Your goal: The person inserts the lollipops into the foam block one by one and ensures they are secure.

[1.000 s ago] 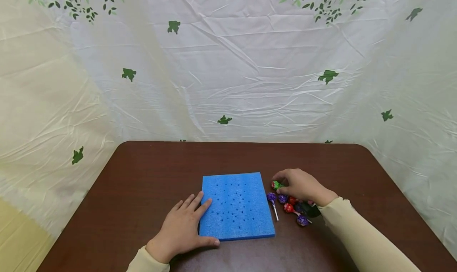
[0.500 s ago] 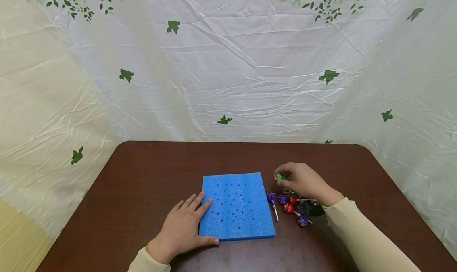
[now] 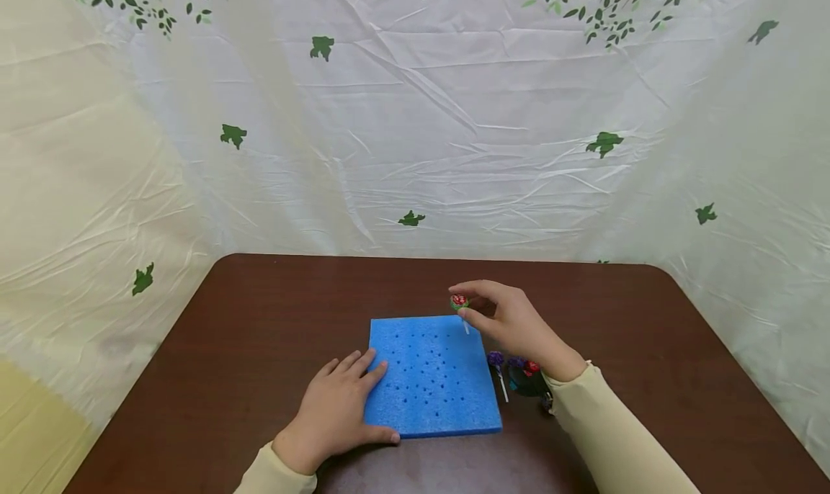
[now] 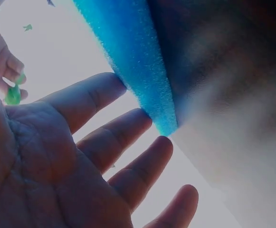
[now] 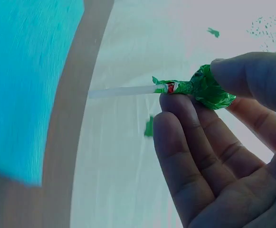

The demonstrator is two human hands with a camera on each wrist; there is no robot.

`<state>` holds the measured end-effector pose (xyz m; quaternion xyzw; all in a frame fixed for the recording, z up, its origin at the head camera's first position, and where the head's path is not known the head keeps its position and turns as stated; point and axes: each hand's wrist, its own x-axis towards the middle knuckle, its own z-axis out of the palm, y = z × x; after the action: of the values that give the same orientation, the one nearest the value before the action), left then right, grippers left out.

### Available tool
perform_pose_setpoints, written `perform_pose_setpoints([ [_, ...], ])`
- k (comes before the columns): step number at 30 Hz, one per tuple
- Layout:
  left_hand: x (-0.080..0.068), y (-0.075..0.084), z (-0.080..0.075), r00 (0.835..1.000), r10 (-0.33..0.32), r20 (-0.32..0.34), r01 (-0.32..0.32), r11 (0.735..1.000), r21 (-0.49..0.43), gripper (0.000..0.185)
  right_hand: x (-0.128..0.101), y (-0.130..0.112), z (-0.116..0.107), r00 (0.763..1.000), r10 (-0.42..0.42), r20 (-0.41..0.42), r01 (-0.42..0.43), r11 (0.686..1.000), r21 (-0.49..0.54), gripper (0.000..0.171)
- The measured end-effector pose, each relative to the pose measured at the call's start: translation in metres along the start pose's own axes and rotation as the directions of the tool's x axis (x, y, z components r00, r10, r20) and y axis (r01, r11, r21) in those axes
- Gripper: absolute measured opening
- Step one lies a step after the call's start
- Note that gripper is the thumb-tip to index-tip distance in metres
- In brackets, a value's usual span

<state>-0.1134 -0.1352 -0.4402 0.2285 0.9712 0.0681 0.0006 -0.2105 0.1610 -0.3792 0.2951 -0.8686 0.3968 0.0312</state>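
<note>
My right hand (image 3: 512,326) pinches a lollipop (image 3: 459,302) by its wrapped head, above the far right corner of a blue foam block (image 3: 433,379). In the right wrist view the green wrapper (image 5: 211,90) sits between thumb and fingers, and the white stick (image 5: 123,91) points toward the foam. Small holes dot the top of the block. My left hand (image 3: 340,411) lies along its left side with fingers spread, thumb at the near corner. In the left wrist view, fingertips (image 4: 140,116) touch the foam's edge.
A purple lollipop (image 3: 496,358) lies right of the block, its stick toward me. Several more lollipops, among them a red one (image 3: 532,368), are partly hidden under my right wrist. Everything rests on a dark brown table (image 3: 298,299), with a leaf-printed white curtain (image 3: 415,141) behind.
My right hand has lifted the green-wrapped lollipop from the pile and carried it left to the block's far right corner, its stick now pointing down. The left hand stays at the block.
</note>
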Motion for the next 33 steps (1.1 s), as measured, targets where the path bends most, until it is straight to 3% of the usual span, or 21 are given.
perform_pose_setpoints([
  [8,0.008,-0.002,-0.007,1.000,-0.018,0.026,0.018,1.000,0.017,0.103,0.030,-0.002,0.035,0.998,-0.019,-0.060,0.025,0.993,0.111,0.036],
  [14,0.015,-0.002,-0.012,0.996,-0.029,0.082,0.028,1.000,0.009,0.102,0.037,0.005,0.055,0.998,-0.019,-0.055,0.026,0.993,0.117,0.037],
  [24,0.023,0.003,-0.019,0.994,-0.046,0.104,0.039,0.997,0.065,0.102,0.040,0.018,0.068,0.998,0.029,-0.048,-0.023,0.994,0.108,0.034],
  [33,0.024,0.004,-0.018,0.992,-0.051,0.113,0.044,0.997,0.063,0.103,0.038,0.022,0.072,0.998,0.050,-0.048,-0.048,0.997,0.057,0.033],
])
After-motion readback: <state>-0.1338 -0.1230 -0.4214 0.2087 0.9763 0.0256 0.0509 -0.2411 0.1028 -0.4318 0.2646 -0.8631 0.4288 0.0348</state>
